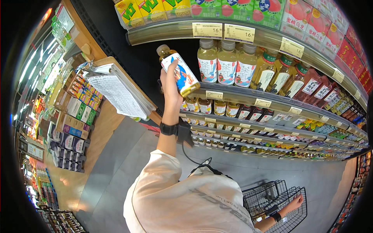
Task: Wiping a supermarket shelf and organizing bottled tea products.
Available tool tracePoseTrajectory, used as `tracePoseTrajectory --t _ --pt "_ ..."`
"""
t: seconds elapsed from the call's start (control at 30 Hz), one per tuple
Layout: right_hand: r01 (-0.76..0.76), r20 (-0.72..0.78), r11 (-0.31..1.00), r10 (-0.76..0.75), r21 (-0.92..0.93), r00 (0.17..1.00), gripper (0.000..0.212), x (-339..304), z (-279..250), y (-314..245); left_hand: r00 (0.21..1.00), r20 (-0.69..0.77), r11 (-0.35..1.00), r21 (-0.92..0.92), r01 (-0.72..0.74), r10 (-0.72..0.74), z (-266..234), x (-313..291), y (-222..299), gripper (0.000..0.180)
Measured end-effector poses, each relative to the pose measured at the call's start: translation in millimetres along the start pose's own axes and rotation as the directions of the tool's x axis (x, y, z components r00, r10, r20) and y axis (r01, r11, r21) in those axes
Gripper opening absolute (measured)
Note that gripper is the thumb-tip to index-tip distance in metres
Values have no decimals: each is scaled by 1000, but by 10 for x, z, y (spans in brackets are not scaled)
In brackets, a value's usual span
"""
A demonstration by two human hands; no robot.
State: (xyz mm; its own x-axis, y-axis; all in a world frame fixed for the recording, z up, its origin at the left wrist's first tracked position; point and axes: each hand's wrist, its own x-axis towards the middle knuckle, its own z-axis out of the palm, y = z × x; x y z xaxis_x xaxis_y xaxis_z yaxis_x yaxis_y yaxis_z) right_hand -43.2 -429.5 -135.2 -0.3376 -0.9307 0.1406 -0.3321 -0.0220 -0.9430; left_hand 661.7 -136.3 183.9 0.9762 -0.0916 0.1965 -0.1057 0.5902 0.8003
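My left hand (171,83) is wrapped round a plastic drink bottle (181,72), raised and tilted with its cap toward the upper left. The bottle holds yellowish liquid and has a white label with blue and orange artwork. Just right of it, a row of tea bottles with pale caps (227,64) stands on the shelf, beside a dark gap. Down at the lower right, my right hand (296,201) is over a black wire shopping cart (268,198). Its fingers are curled closed; whatever they may hold is hidden.
Drink cartons (237,9) line the shelf above. Green-capped bottles (285,75) and dark red drinks (316,89) continue rightward, with lower shelves (252,130) beneath. A clipboard of papers (116,91) hangs at the shelf's left end. Stacked boxes (70,147) stand farther left.
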Motion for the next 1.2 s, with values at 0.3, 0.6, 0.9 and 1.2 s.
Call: tracePoseTrajectory --t 0.3,0.6,0.9,1.2 --pt "155 523 975 -217 160 824 19 -461 867 -1610 968 246 976 194 -96 46 309 -838 129 41" --pt "190 816 900 -436 393 380 26 -1747 1585 -3276 881 466 929 285 -234 79 708 -1259 91 76" --pt "14 774 794 -596 608 213 75 -2275 1810 -3824 762 599 755 374 -538 246 924 -1492 -49 91" --pt "126 727 742 -670 658 148 78 -2356 1842 -3796 737 631 773 333 -540 244 1008 -1596 -94 95"
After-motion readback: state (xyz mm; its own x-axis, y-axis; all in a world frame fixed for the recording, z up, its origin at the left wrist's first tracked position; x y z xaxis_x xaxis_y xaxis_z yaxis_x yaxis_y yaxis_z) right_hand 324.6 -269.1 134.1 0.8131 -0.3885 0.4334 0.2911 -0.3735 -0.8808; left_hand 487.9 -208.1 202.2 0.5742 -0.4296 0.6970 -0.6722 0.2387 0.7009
